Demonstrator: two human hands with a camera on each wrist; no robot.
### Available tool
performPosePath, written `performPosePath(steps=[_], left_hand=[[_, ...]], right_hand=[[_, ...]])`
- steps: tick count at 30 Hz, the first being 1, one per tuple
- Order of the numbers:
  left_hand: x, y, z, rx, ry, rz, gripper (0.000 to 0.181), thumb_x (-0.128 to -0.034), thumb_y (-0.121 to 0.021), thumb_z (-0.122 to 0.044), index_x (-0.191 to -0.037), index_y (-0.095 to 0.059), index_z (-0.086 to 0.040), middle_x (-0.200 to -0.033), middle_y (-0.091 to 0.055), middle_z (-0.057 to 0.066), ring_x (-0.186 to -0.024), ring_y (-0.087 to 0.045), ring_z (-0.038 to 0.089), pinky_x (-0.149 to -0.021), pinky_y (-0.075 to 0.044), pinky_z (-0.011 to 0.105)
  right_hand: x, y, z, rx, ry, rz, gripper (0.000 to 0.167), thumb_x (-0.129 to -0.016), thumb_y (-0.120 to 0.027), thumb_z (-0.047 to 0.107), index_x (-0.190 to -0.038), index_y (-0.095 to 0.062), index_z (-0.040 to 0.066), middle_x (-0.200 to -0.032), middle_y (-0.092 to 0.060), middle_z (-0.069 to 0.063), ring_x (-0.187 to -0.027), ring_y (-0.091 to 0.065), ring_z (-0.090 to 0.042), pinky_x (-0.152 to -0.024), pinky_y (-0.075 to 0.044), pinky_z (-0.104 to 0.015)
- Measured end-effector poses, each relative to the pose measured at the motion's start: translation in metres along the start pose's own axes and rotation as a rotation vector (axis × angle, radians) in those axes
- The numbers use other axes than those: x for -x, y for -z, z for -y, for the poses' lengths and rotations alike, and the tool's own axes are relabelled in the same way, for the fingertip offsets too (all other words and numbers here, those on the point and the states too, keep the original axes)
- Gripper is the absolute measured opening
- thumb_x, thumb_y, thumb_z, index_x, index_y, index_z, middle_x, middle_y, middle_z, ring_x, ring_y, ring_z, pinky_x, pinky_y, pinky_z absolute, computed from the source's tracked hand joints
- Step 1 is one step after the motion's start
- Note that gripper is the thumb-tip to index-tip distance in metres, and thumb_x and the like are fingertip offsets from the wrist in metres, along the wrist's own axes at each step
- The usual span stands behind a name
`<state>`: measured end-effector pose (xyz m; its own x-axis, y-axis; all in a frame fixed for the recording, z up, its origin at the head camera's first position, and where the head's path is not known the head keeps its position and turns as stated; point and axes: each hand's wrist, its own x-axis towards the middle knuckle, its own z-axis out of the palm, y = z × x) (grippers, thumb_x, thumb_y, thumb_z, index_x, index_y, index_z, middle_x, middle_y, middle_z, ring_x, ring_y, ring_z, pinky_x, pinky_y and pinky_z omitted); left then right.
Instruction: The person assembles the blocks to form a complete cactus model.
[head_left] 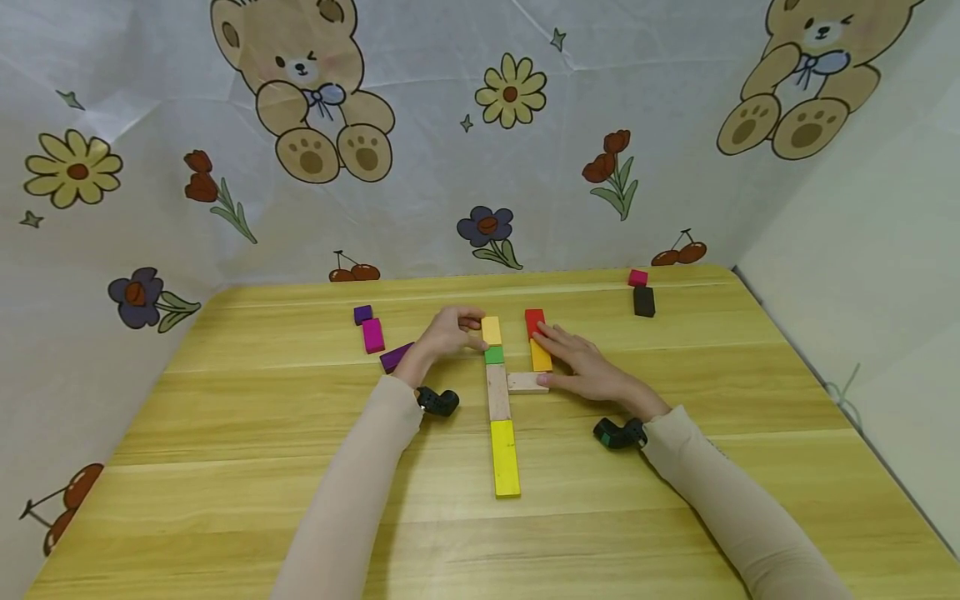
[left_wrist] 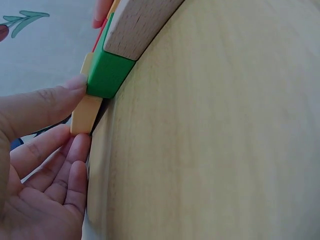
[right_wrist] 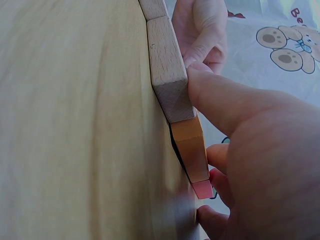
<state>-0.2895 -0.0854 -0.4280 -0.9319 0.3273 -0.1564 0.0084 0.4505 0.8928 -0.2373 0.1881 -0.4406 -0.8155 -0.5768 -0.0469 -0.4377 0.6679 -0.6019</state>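
My left hand [head_left: 448,332] is at the left side of a light orange block [head_left: 491,331], thumb and forefinger touching it near its two ends. A green block [head_left: 494,356], a plain wooden block [head_left: 498,392] and a long yellow block [head_left: 506,458] continue that row toward me. Another plain wooden block [head_left: 525,382] juts right from the row, with the thumb of my right hand [head_left: 592,371] resting on its right end. An orange block [head_left: 541,356] and a red block [head_left: 534,322] run away from it; my right fingers lie extended along their right side.
Left of the row lie a small purple block [head_left: 363,314], a magenta block [head_left: 372,336] and a long purple block [head_left: 396,357] beside my left wrist. At the back right are a pinkish-red block [head_left: 638,277] and a black block [head_left: 644,302]. A patterned cloth [head_left: 420,167] hangs behind the table.
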Motion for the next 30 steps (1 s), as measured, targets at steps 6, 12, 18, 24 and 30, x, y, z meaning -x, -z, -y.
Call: performPosePath(steps=[6, 12, 18, 24, 30], left_hand=[[-0.001, 0.001, -0.001, -0.007, -0.006, 0.007, 0.058, -0.0803, -0.077, -0.001, -0.134, -0.056, 0.001, -0.127, -0.06, 0.018, -0.115, -0.055, 0.03, -0.101, -0.046, 0.038], [0.0, 0.0, -0.001, -0.015, -0.011, 0.0, 0.057, -0.0798, -0.077, -0.001, -0.133, -0.057, 0.001, -0.125, -0.06, 0.018, -0.114, -0.056, 0.03, -0.1, -0.047, 0.037], [0.006, -0.002, -0.001, -0.057, -0.041, -0.057, 0.059, -0.0843, -0.076, -0.011, -0.138, -0.054, -0.003, -0.132, -0.057, 0.017, -0.123, -0.054, 0.031, -0.106, -0.044, 0.042], [0.032, -0.008, -0.005, -0.14, -0.156, -0.127, 0.06, -0.0895, -0.072, -0.019, -0.143, -0.049, -0.004, -0.15, -0.041, 0.012, -0.14, -0.038, 0.032, -0.114, -0.035, 0.051], [0.07, -0.019, -0.012, -0.29, -0.258, -0.014, 0.07, -0.0915, -0.069, -0.028, -0.15, -0.038, -0.004, -0.161, -0.026, 0.011, -0.148, -0.024, 0.032, -0.118, -0.024, 0.056]], right_hand=[[0.0, 0.001, 0.001, 0.001, -0.003, -0.002, 0.077, -0.094, -0.062, 0.042, -0.156, -0.025, 0.014, -0.165, -0.013, -0.008, -0.152, -0.008, -0.036, -0.12, -0.006, -0.058], [0.0, 0.001, 0.001, 0.002, -0.004, -0.006, 0.077, -0.094, -0.062, 0.042, -0.156, -0.026, 0.014, -0.165, -0.013, -0.008, -0.152, -0.008, -0.035, -0.12, -0.006, -0.057], [0.0, 0.0, 0.001, 0.007, 0.0, 0.0, 0.078, -0.094, -0.062, 0.042, -0.156, -0.025, 0.014, -0.165, -0.013, -0.007, -0.152, -0.008, -0.035, -0.12, -0.006, -0.059], [0.0, -0.001, 0.001, 0.001, 0.002, 0.0, 0.078, -0.094, -0.062, 0.042, -0.156, -0.025, 0.014, -0.165, -0.013, -0.008, -0.152, -0.008, -0.035, -0.119, -0.006, -0.059], [0.001, 0.0, 0.0, 0.001, -0.001, -0.007, 0.077, -0.094, -0.062, 0.042, -0.156, -0.026, 0.014, -0.165, -0.013, -0.008, -0.152, -0.009, -0.036, -0.119, -0.006, -0.059]])
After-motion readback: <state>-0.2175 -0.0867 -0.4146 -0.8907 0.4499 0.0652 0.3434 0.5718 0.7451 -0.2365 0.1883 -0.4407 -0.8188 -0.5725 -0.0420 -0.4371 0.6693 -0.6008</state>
